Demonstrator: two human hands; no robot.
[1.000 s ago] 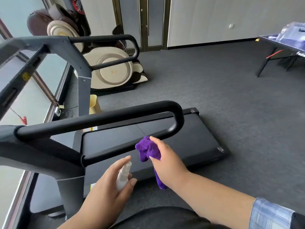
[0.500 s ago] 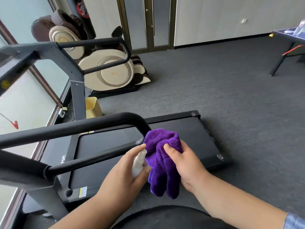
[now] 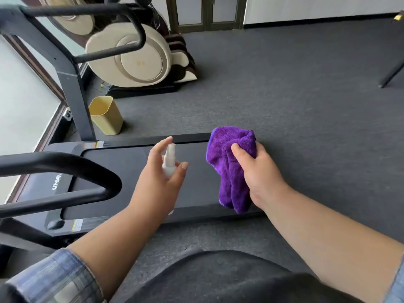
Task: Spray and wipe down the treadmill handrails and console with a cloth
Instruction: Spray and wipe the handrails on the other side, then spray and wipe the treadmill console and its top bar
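1. Grey carpet (image 3: 284,88) covers the room floor; the treadmill (image 3: 135,171) stands on it at lower left, its dark belt deck running across the middle of the view.
2. Purple cloth (image 3: 229,162) is bunched in the right hand (image 3: 260,171), fingers curled round it, above the deck's far end. Half a second ago it lay against the end of the near handrail (image 3: 65,167); it is now well apart from that rail, touching no part of the machine.
3. Left hand (image 3: 161,173) grips a small white spray bottle (image 3: 169,160), nozzle upright, forefinger raised above the pump rather than pressing it. It too has come away from the rail.
4. Judgement: wiping of the near rail's end appears finished or paused. The far handrail (image 3: 122,25) is untouched at this moment; the console is out of view, so its condition cannot be stated.
5. Containers: a yellow bin (image 3: 107,117) stands beside the treadmill's upright post; its contents cannot be seen. Liquid level in the bottle is hidden by the palm.
6. Cream massage chair (image 3: 140,60) stands behind the far rail.
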